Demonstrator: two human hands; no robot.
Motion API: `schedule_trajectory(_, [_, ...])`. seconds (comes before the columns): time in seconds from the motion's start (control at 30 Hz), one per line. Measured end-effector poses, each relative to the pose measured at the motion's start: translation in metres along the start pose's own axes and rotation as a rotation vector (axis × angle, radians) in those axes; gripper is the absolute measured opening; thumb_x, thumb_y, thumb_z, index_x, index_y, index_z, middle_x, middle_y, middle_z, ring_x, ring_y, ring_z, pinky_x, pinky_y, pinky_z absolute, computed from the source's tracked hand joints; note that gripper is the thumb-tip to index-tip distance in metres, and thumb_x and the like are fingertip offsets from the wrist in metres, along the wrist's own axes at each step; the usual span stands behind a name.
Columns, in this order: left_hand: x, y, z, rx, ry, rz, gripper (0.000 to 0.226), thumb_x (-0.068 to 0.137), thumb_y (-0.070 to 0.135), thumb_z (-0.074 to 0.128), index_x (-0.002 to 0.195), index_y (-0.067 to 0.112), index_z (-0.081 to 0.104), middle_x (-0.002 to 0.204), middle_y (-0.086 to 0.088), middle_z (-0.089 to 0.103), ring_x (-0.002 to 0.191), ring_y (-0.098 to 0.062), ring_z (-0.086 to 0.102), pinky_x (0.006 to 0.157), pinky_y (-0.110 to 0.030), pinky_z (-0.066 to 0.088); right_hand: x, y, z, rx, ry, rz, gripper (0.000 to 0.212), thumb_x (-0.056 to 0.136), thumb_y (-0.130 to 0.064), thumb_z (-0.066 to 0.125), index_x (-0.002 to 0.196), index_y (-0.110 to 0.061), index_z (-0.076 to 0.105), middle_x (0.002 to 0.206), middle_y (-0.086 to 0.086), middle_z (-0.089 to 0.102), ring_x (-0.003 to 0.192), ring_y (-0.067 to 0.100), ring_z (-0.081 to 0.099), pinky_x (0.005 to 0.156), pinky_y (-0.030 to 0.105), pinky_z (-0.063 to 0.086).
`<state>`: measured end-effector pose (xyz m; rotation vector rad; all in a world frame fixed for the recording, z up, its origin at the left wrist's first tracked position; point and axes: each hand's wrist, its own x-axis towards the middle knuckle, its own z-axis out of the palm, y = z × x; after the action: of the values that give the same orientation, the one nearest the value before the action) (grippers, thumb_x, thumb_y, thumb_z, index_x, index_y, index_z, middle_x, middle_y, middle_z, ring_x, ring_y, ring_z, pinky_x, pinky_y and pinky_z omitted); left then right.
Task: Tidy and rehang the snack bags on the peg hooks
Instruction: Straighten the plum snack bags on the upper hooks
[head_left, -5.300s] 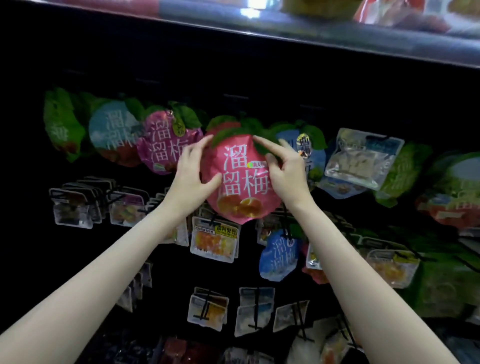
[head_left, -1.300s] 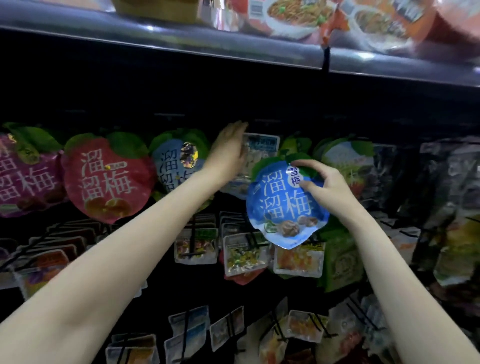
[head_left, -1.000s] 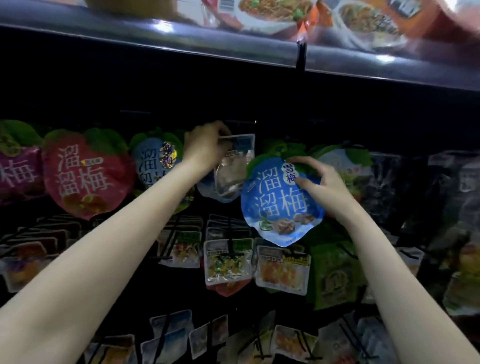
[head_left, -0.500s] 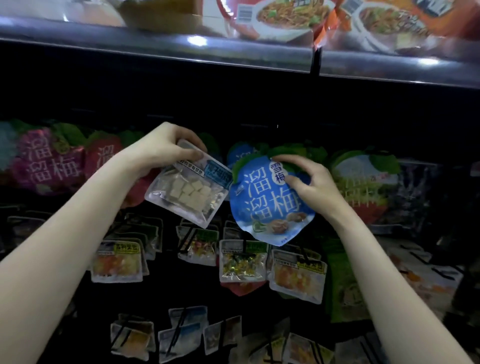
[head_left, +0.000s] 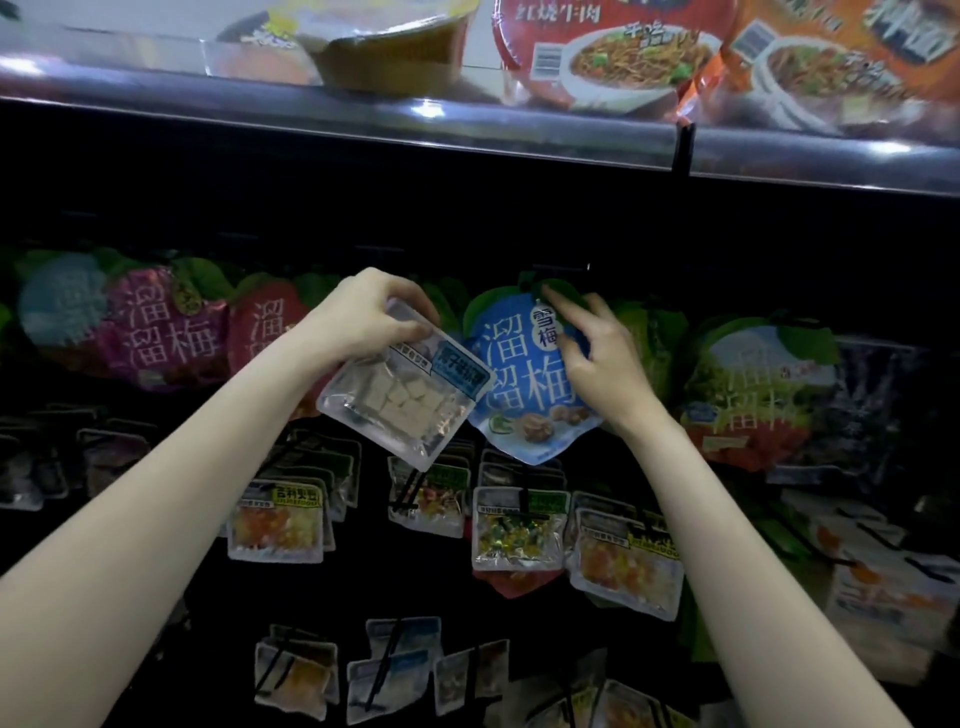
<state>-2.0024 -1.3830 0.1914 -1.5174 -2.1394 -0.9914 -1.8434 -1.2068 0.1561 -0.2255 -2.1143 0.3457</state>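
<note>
Landmark: blue plum bag (head_left: 524, 384), round, white characters, green leaf top, hanging in the top peg row.

Left hand (head_left: 363, 317): fingers curled over the top edge of a clear pouch (head_left: 402, 389), thumb under, gripping it. The pouch holds pale cubes and carries a blue label strip at its upper right. It hangs tilted below the fingers, lower corner pointing down, held in front of the display just left of the blue plum bag; its right edge overlaps that bag's left side. Not on any peg.

Right hand (head_left: 602, 364): palm lies on the right half of the blue plum bag. Index finger reaches up to the green leaf at the bag's top; thumb lies across the face near the small white label. Fingers loosely bent, pinching the top edge between index and thumb.

Left of the blue plum bag: red plum bag (head_left: 265, 332), then magenta plum bag (head_left: 161, 332). Right of it: green-and-red bag (head_left: 758, 384). Below it: small clear candy packs (head_left: 519, 530) on pegs. Above it: shelf edge (head_left: 467, 130) carrying noodle bowls (head_left: 608, 52).
</note>
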Motion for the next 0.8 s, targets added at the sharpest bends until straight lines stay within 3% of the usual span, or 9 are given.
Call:
schedule_trajectory(0.1, [0.002, -0.002, 0.005, -0.015, 0.002, 0.009, 0.006, 0.084, 0.018, 0.065, 0.087, 0.023, 0.066, 0.093, 0.004, 0.059, 0.084, -0.012, 0.053, 0.061, -0.024, 0.041, 0.0, -0.001, -0.003, 0.04, -0.015, 0.033, 0.046, 0.095, -0.002, 0.043, 0.137, -0.021, 0.046, 0.141, 0.007, 0.039, 0.103, 0.027, 0.046, 0.085, 0.033, 0.038])
schedule_trajectory(0.2, [0.006, -0.003, 0.005, -0.082, -0.037, 0.021, 0.007, 0.084, 0.018, 0.065, 0.085, 0.025, 0.066, 0.095, 0.001, 0.065, 0.087, -0.014, 0.059, 0.071, -0.032, 0.051, 0.001, -0.001, -0.006, 0.092, -0.044, 0.046, 0.046, 0.095, -0.001, 0.043, 0.137, -0.019, 0.045, 0.134, 0.001, 0.04, 0.112, 0.019, 0.045, 0.086, 0.025, 0.039])
schedule_trajectory(0.27, [0.008, -0.001, 0.006, -0.116, -0.055, 0.037, 0.007, 0.084, 0.017, 0.065, 0.085, 0.024, 0.066, 0.087, 0.006, 0.064, 0.079, -0.009, 0.059, 0.071, -0.026, 0.049, 0.0, 0.0, -0.008, 0.117, -0.037, 0.039, 0.045, 0.094, -0.001, 0.044, 0.136, -0.019, 0.046, 0.129, -0.003, 0.04, 0.119, 0.014, 0.043, 0.092, 0.022, 0.039])
schedule_trajectory(0.37, [0.008, 0.002, 0.009, -0.184, -0.066, 0.048, 0.008, 0.084, 0.016, 0.066, 0.083, 0.024, 0.065, 0.081, 0.008, 0.063, 0.071, -0.003, 0.058, 0.063, -0.016, 0.047, -0.008, 0.004, -0.011, 0.132, 0.007, 0.048, 0.045, 0.095, 0.0, 0.044, 0.135, -0.019, 0.045, 0.134, 0.001, 0.04, 0.104, 0.009, 0.046, 0.086, 0.027, 0.041])
schedule_trajectory(0.43, [0.01, 0.003, 0.014, -0.251, -0.075, 0.029, 0.009, 0.084, 0.015, 0.066, 0.082, 0.024, 0.066, 0.084, -0.001, 0.067, 0.076, -0.016, 0.065, 0.069, -0.03, 0.053, -0.01, 0.009, -0.01, 0.092, 0.018, 0.065, 0.045, 0.095, -0.001, 0.044, 0.136, -0.019, 0.045, 0.137, 0.003, 0.04, 0.118, 0.014, 0.044, 0.089, 0.015, 0.036])
schedule_trajectory(0.5, [0.012, 0.004, 0.018, -0.302, -0.078, 0.007, 0.011, 0.084, 0.016, 0.066, 0.08, 0.026, 0.067, 0.085, -0.004, 0.069, 0.08, -0.022, 0.066, 0.073, -0.039, 0.055, -0.009, 0.016, -0.006, 0.014, -0.013, 0.094, 0.046, 0.095, -0.003, 0.044, 0.138, -0.019, 0.043, 0.142, 0.005, 0.037, 0.132, 0.019, 0.033, 0.095, 0.009, 0.022])
schedule_trajectory(0.6, [0.014, 0.006, 0.025, -0.325, -0.062, 0.009, 0.016, 0.085, 0.015, 0.065, 0.077, 0.029, 0.065, 0.082, -0.002, 0.068, 0.079, -0.018, 0.065, 0.073, -0.036, 0.054, -0.004, 0.022, 0.004, 0.02, -0.056, 0.17, 0.047, 0.097, -0.006, 0.041, 0.142, -0.02, 0.038, 0.146, 0.006, 0.032, 0.136, 0.021, 0.028, 0.098, 0.011, 0.019])
schedule_trajectory(0.7, [0.013, 0.001, 0.029, -0.333, -0.067, -0.015, 0.018, 0.085, 0.016, 0.065, 0.076, 0.031, 0.065, 0.084, 0.001, 0.067, 0.079, -0.015, 0.064, 0.069, -0.031, 0.054, -0.001, 0.026, 0.01, 0.034, -0.072, 0.202, 0.048, 0.098, -0.008, 0.039, 0.144, -0.02, 0.034, 0.148, 0.006, 0.028, 0.138, 0.023, 0.026, 0.105, 0.022, 0.024])
schedule_trajectory(0.8, [0.011, -0.005, 0.029, -0.366, -0.064, -0.04, 0.013, 0.086, 0.016, 0.064, 0.08, 0.027, 0.066, 0.087, -0.002, 0.067, 0.078, -0.013, 0.063, 0.068, -0.028, 0.053, 0.004, 0.029, 0.016, 0.025, -0.093, 0.249, 0.048, 0.099, -0.009, 0.037, 0.145, -0.022, 0.031, 0.152, 0.006, 0.019, 0.138, 0.023, 0.024, 0.104, 0.021, 0.025])
